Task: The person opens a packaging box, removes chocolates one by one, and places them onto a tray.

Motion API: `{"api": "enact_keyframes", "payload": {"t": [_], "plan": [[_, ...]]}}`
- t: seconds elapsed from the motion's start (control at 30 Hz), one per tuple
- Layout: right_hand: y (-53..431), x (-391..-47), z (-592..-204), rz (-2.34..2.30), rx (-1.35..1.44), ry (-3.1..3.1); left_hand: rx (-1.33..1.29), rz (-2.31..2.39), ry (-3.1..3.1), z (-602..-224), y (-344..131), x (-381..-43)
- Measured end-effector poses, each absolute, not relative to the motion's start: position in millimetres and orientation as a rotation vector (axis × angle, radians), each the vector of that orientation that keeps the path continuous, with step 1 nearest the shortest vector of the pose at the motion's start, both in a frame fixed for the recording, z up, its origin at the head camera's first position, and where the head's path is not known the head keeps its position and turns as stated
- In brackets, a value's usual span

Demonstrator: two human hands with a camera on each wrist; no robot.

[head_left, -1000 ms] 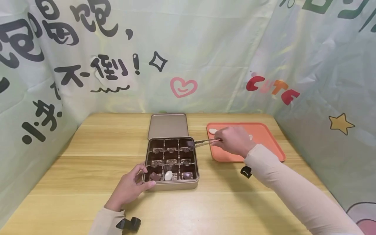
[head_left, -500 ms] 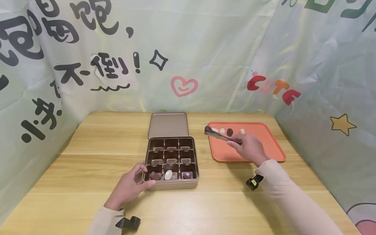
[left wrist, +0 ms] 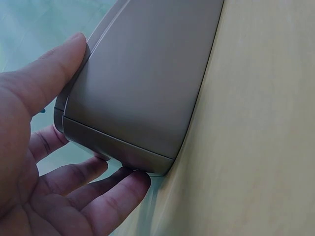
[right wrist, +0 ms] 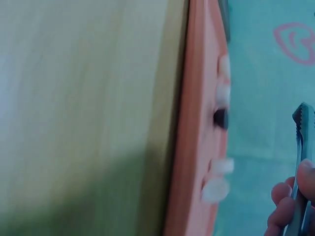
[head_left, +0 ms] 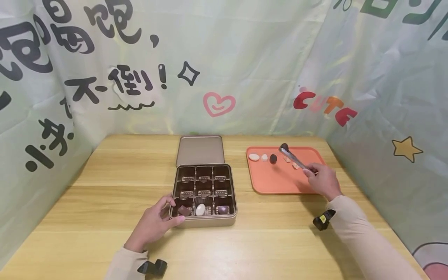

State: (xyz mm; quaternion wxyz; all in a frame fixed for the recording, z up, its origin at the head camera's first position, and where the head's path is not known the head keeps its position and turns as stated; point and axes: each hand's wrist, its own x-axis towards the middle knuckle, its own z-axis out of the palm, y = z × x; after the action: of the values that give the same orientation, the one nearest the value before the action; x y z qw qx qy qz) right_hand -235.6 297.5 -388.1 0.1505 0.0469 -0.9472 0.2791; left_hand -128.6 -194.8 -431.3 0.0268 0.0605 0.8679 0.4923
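Note:
My right hand [head_left: 323, 181] grips metal tongs [head_left: 297, 160] with serrated tips, raised over the far part of the orange tray [head_left: 276, 182]. A round dark chocolate [head_left: 284, 147] sits at the tongs' tips. With thumb and fingers around its near left corner, my left hand [head_left: 154, 223] holds a brown tin box [head_left: 210, 222] divided into compartments. Along its front row lie a brown chocolate [head_left: 184, 210], a white one [head_left: 200, 210] and a shiny dark purple one [head_left: 223, 210]. The left wrist view shows the thumb at the tin's rim and fingertips against its side.
On the tray are a white oval chocolate [head_left: 254, 157], a small white one [head_left: 264, 157], a dark round one [head_left: 273, 159] and pale pieces partly behind the tongs. The tin's lid [head_left: 200, 150] lies open behind it. A printed cloth [head_left: 245, 58] hangs around the wooden table [head_left: 266, 241].
My right hand has carried the tongs and dark chocolate from the tin's back right compartment rightward, over the tray. The left hand has stayed at the tin's corner.

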Motion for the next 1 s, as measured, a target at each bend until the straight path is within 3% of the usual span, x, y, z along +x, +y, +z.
{"api": "enact_keyframes", "payload": {"t": [0.53,1.0], "plan": [[358.6,-235.7,-402.4,0.706,-0.272,-2.875,0.201,1.503,2.698,-430.0,-194.9,-126.9],[381.5,-247.4,-401.4,0.674,-0.403,-3.051,0.209,1.490,2.715,-432.8,-195.5,-127.9]]}}
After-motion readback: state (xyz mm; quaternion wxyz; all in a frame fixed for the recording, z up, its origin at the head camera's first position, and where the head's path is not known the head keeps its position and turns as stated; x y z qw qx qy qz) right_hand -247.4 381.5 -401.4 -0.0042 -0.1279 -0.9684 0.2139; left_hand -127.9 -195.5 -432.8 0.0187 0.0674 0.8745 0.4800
